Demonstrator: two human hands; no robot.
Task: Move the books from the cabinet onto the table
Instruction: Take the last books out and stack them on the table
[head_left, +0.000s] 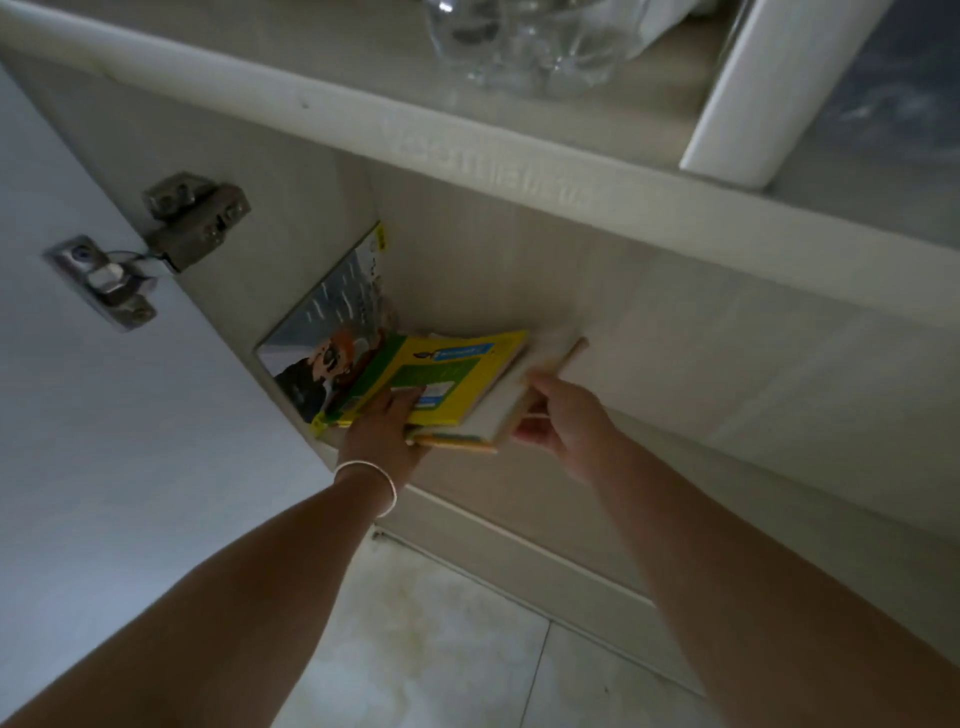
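Observation:
A small stack of books lies on the cabinet's lower shelf (675, 332), topped by a yellow and green book (447, 371). A pale book (511, 402) sits under it at the right. My left hand (387, 434) grips the stack's near left corner, thumb on the yellow cover. My right hand (563, 428) holds the stack's right edge at the pale book. A picture book (332, 322) with a cartoon figure leans upright against the cabinet's left wall, behind the stack.
The cabinet door (104, 389) stands open at the left, with a metal hinge (192, 218). On the shelf above sits a clear glass bowl (519, 41). Pale floor tiles (441, 639) lie below the cabinet's base.

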